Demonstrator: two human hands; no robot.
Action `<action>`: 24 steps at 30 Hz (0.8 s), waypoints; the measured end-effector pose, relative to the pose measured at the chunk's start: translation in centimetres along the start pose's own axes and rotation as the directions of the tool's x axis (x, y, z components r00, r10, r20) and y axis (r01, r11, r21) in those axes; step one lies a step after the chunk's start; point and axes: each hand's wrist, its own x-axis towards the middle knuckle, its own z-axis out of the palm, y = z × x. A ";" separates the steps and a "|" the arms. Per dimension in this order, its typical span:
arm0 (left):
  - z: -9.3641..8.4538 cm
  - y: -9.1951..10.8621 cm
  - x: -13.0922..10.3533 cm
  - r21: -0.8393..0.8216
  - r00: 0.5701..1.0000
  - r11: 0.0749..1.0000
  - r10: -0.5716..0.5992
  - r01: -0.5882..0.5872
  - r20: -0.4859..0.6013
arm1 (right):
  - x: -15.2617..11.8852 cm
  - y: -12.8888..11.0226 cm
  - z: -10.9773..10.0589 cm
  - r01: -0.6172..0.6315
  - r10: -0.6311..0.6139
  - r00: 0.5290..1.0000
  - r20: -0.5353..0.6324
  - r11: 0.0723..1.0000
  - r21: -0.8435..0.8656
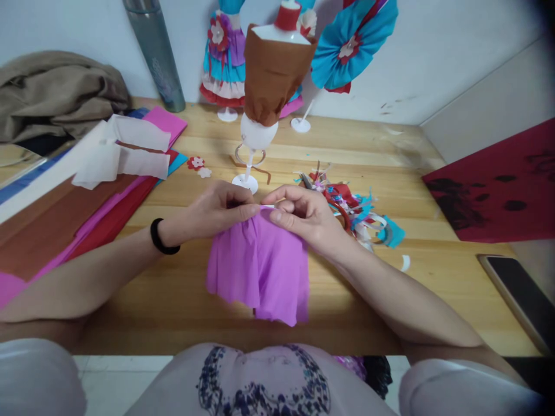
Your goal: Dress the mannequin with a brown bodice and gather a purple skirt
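A piece of purple crepe paper [280, 268] hangs in folds from both hands over the front middle of the table. My left hand [217, 209] pinches its gathered top edge between thumb and fingers. Right beside it, my right hand [303, 215] grips the same top edge, with a small white strip showing at the fingertips. Behind the hands stands a small white mannequin [260, 134] on a stemmed base, its torso wrapped in brown paper [277, 72].
Stacked coloured paper sheets [56, 231] lie at the left. Scissors [340, 208] rest among paper scraps right of the hands. A phone [515, 289] lies at the right edge. A flask [158, 58] and decorated mannequins [223, 63] stand at the back wall.
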 end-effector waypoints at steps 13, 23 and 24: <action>-0.2 -1.6 0.0 -0.286 0.988 0.953 -0.068 0.105 0.136 | 0.3 0.4 -0.2 -0.014 0.011 0.999 0.050 0.998 0.064; -0.6 -0.8 0.3 -0.251 0.985 0.957 -0.118 0.147 0.125 | 0.7 1.0 -0.6 -0.148 0.107 0.983 0.146 0.942 0.303; -0.6 -0.8 0.3 -0.259 0.982 0.951 -0.141 0.170 0.128 | 0.7 1.1 -0.7 -0.167 0.115 0.978 0.174 0.930 0.326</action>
